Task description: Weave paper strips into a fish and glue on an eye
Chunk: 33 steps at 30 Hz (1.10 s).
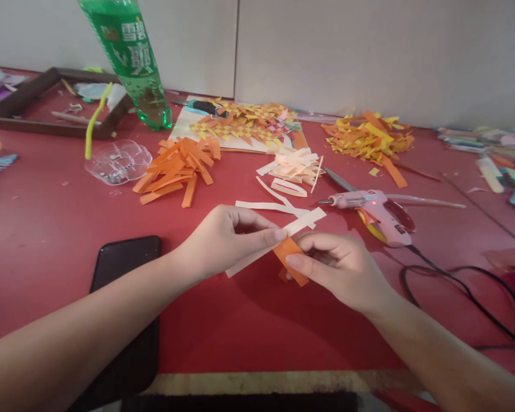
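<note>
Orange strip (288, 247), pinched, bottle (131, 57) — labelled 雪碧

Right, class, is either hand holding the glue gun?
No, the glue gun lies apart from the left hand and right hand, which hold an orange strip.

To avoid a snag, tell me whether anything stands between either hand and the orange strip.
Nothing visible does: the right hand pinches the orange strip directly, and the left hand holds its upper end, where it meets a pale strip. The pink glue gun lies apart, to the right.
</note>
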### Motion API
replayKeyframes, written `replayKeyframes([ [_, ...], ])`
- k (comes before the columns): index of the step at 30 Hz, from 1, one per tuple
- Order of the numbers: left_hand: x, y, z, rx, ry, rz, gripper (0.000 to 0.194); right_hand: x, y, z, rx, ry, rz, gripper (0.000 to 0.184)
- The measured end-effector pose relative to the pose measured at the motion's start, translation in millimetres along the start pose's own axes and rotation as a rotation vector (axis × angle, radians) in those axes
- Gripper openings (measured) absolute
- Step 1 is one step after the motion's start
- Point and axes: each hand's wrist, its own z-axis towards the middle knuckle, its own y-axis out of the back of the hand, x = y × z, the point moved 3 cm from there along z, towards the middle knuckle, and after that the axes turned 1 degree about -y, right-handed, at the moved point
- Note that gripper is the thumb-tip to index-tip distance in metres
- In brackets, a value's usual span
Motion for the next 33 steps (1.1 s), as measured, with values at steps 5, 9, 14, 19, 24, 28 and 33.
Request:
replayKeyframes([
  [5,3.9,0.4,0.9,-0.002,0.045,0.002,0.031,0.2,0.2,-2.5,-0.046,-0.008,-0.093,0.030],
  [9,5.0,-0.1,0.2,0.005,0.059,0.018,0.034,-0.2,1.4,-2.6,-0.045,-0.022,-0.145,0.032],
  [14,5.8,0.6,0.3,-0.002,0.048,0.011,0.032,2.8,1.6,-1.3,-0.051,0.025,-0.078,0.032],
  [19,6.4,1.6,1.1,-0.031,0.027,0.034,0.029,4.5,2.4,0.3,-0.086,0.032,0.012,0.024],
  [24,4.2,-0.9,0.1,-0.019,0.033,0.061,0.030,1.0,2.9,1.1,-0.075,-0.024,0.023,0.029],
  [28,-0.4,-0.4,-1.2,-0.058,-0.059,0.139,0.027,-1.6,3.0,-0.4,-0.057,-0.070,0.002,0.033],
  [33,-1.5,1.1,-1.8,-0.071,-0.136,0.181,0.025,-0.4,1.7,-2.2,-0.046,-0.059,-0.009,0.035],
])
